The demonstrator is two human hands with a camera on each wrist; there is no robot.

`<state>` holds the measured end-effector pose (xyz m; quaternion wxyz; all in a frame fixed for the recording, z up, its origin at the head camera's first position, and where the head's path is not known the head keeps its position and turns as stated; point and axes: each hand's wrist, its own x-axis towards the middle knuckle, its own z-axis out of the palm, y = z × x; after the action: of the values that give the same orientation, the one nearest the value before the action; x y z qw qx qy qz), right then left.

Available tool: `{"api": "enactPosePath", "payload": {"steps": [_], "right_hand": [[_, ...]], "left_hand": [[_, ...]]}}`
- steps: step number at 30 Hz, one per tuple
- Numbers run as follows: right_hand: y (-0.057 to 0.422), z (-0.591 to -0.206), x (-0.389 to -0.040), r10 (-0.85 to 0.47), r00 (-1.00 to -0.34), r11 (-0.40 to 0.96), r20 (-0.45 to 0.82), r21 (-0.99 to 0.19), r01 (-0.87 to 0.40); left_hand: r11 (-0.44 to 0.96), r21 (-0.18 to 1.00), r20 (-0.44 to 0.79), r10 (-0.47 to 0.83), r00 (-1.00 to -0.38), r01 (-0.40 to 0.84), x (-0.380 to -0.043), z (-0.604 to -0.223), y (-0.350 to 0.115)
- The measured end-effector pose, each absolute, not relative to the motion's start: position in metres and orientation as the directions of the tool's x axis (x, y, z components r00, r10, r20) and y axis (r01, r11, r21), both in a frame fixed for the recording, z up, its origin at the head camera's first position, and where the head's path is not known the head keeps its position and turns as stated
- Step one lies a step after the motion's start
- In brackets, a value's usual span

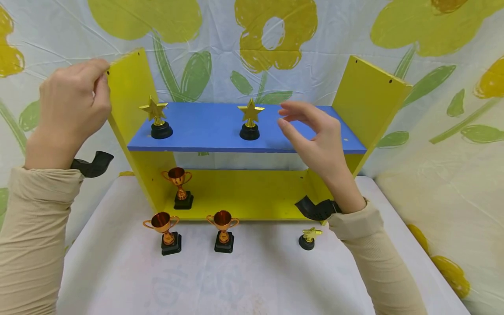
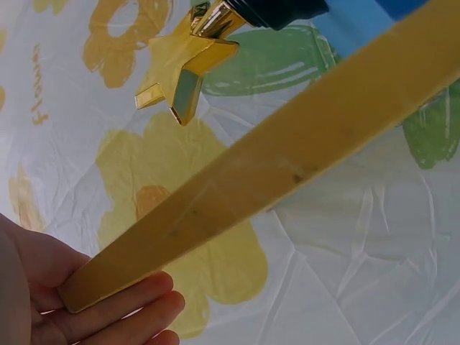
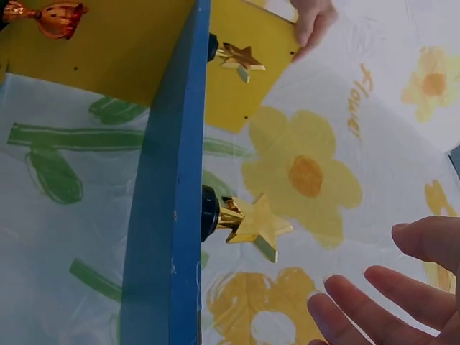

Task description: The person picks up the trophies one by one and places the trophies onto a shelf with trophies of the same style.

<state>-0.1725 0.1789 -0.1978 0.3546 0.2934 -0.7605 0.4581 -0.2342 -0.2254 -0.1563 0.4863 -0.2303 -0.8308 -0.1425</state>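
My left hand (image 1: 75, 100) grips the front top corner of the shelf's yellow left side panel (image 1: 134, 87); in the left wrist view the panel edge lies between thumb and fingers (image 2: 136, 309). Apart from anything, my right hand (image 1: 315, 135) hovers over the right part of the blue shelf board (image 1: 204, 122), thumb and fingers loosely bent with a gap between them. Just left of it stands a gold star trophy (image 1: 250, 116) on a round black base, upright on the board. A second star trophy (image 1: 155, 114) stands at the board's left end.
On the yellow lower board (image 1: 244, 192), at left, stands a bronze cup trophy (image 1: 179, 179). Two more cups, one left (image 1: 162, 223) and one centre (image 1: 223, 221), stand on the white tablecloth (image 1: 275, 280). A small star trophy (image 1: 309, 236) is below my right wrist. Flowered cloth hangs behind.
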Motion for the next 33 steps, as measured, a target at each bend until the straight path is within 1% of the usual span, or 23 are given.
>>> {"api": "enactPosePath", "payload": {"steps": [6, 14, 23, 28, 33], "right_hand": [[0.187, -0.207, -0.163, -0.11, -0.604, 0.431, 0.789, -0.51, -0.744], [0.194, -0.215, -0.15, -0.118, -0.619, 0.46, 0.776, -0.51, -0.727], [0.2, -0.225, -0.139, -0.089, -0.608, 0.459, 0.789, -0.509, -0.728], [0.207, -0.234, -0.131, -0.081, -0.623, 0.439, 0.778, -0.533, -0.723], [0.213, -0.241, -0.124, -0.088, -0.636, 0.433, 0.766, -0.546, -0.717]], "left_hand": [[0.853, 0.003, 0.867, 0.258, -0.427, 0.522, -0.233, -0.155, -0.224], [0.853, -0.039, 0.866, 0.288, -0.409, 0.52, -0.234, -0.155, -0.224], [0.862, -0.03, 0.865, 0.277, -0.419, 0.507, -0.233, -0.155, -0.224], [0.862, -0.031, 0.866, 0.276, -0.418, 0.506, -0.232, -0.155, -0.223], [0.87, -0.015, 0.861, 0.262, -0.436, 0.492, -0.231, -0.155, -0.222]]}}
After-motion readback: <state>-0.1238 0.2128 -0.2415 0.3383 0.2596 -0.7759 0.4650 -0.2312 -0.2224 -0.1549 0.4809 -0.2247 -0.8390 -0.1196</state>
